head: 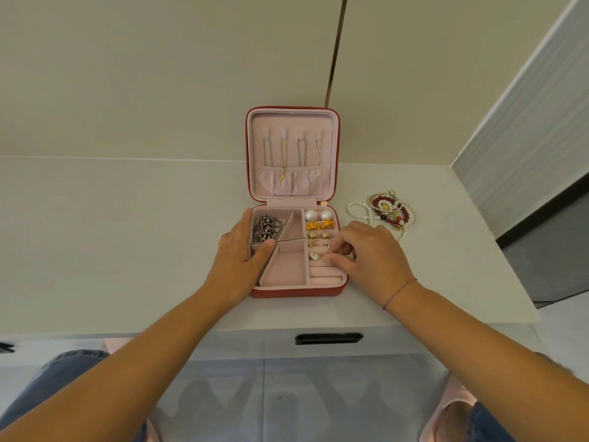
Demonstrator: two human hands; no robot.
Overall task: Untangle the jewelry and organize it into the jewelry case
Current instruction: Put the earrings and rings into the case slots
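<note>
- The case (296, 291) stands open in the middle of the counter (127, 234), near its front edge. Its lid (293, 121) is upright behind the base.
- In the lid, thin necklaces (283, 151) hang from hooks, and their ends go into a pink pocket.
- In the base, a silver chain (264, 228) lies in the far left compartment. The other left compartments show only pink lining.
- On the right side of the base are padded rolls. Two pearl earrings (310, 215) sit at the far end, and gold earrings (319, 224) are just in front of them. Smaller pieces follow in the next rows.
- The left hand (242, 250) rests against the left wall of the case with its fingers straight. The thumb reaches inside and lies on a divider. One finger has a gold ring (222, 245).
- The right hand (369, 253) is over the right edge of the case with its fingers curled. Thumb and fingertips meet at the rolls, just beside a small white earring (315, 256). I cannot tell if they pinch anything.
- A tangled pile (387, 212) of pearls and red beads lies on the counter to the right of the case, apart from it.
- Below the counter edge is a black drawer handle (328, 338).
</note>
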